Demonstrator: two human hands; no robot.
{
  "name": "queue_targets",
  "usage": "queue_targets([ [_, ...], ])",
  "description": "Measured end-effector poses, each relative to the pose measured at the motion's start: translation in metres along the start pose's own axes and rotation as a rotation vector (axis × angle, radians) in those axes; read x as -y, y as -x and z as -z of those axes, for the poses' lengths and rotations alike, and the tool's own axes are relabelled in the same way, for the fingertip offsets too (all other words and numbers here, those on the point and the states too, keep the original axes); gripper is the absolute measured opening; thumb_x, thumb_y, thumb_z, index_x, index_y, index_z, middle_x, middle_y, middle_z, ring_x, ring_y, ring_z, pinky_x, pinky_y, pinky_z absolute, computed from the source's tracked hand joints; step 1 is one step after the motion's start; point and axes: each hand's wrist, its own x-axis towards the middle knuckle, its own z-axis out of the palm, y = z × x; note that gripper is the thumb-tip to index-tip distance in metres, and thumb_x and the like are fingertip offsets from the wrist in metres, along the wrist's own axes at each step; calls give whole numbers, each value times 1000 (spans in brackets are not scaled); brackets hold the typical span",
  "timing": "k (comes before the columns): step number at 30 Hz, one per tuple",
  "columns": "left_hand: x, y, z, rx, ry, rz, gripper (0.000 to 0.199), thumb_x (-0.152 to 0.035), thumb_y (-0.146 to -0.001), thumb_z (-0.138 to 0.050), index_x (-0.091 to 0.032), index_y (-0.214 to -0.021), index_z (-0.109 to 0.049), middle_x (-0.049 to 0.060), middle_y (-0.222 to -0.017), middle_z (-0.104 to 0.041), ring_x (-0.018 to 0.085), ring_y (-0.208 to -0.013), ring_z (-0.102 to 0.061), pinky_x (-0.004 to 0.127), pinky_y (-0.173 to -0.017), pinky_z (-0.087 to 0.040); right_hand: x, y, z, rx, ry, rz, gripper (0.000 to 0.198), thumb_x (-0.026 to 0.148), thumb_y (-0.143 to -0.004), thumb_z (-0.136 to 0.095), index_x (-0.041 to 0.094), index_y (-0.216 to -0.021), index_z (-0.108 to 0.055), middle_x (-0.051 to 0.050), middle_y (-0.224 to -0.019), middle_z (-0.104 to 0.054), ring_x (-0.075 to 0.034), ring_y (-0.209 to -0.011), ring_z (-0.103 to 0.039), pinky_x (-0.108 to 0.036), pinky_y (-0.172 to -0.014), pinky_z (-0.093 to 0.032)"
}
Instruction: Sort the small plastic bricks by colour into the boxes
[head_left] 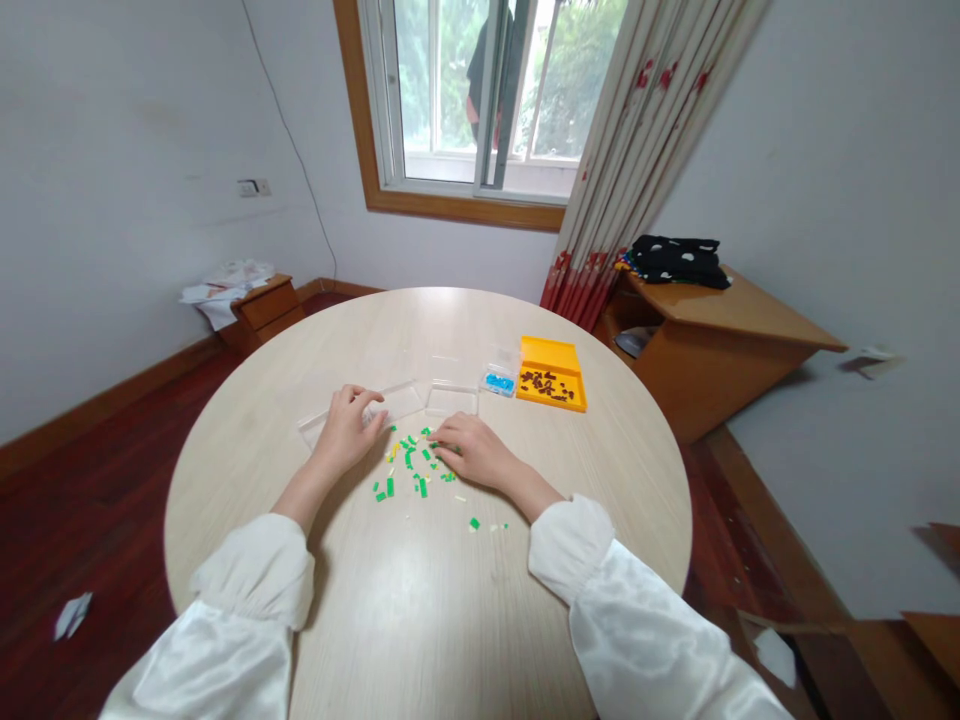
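Observation:
Small green building bricks [409,458] lie scattered in the middle of the round table, with a few yellow and pale pieces among them. My right hand [474,450] rests low at the right side of this scatter. Its fingertips are drawn together over the pieces, and whatever they pinch is too small to make out. To the left, my left hand [345,432] hovers with its fingers curved and the thumb apart from them; nothing shows between them. It is beside a clear plastic tray [401,401] and partly covers another clear tray [309,430] at its left.
Behind my hands stand a clear box [452,399], a small box of blue pieces [499,381] and an open yellow case [551,352] holding dark brown pieces. A few loose pieces [475,524] lie nearer me. A wooden desk [742,320] stands beyond the table's right edge.

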Motion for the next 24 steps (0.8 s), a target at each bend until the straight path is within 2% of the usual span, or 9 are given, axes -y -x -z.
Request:
queue_targets([
  [4,-10,2,-4,37,59,-65,17,-27,-81,-47,-18,-87,-60,6,-88,-51,21,-90,-49,36,-86,-41,4,-2,-6,58,31,-7,14,16,-84,-55,18,-88,-68,-7,-82,-64,-17,-82,-54,-30,-74,-41],
  [11,-24,8,-18,159,174,-157,19,-28,-82,-48,-18,-86,-63,6,-89,-53,20,-92,-50,35,-84,-42,-1,-2,-10,20,-93,-126,17,8,-79,-55,16,-86,-68,-6,-84,-65,-15,-82,-58,-28,-78,-45],
  [15,-27,9,-22,187,200,-187,18,-28,-81,-49,-18,-85,-63,6,-87,-54,20,-89,-51,35,-83,-43,2,-2,-8,-4,-142,-126,22,5,-78,-52,15,-90,-67,-6,-83,-66,-15,-80,-59,-29,-76,-46],
  [19,-27,9,-22,195,207,-204,19,-27,-82,-49,-17,-85,-64,6,-87,-54,20,-87,-51,34,-81,-43,2,-3,-7,-129,-224,-144,22,8,-78,-50,15,-93,-65,-6,-82,-64,-14,-78,-58,-28,-74,-47],
  [24,-30,9,-22,223,202,-219,18,-26,-81,-50,-18,-85,-66,6,-87,-55,20,-87,-51,34,-81,-43,-7,-5,-11,-341,-368,-319,26,9,-73,-50,17,-92,-66,-4,-80,-59,-11,-69,-56,-23,-62,-48],
])
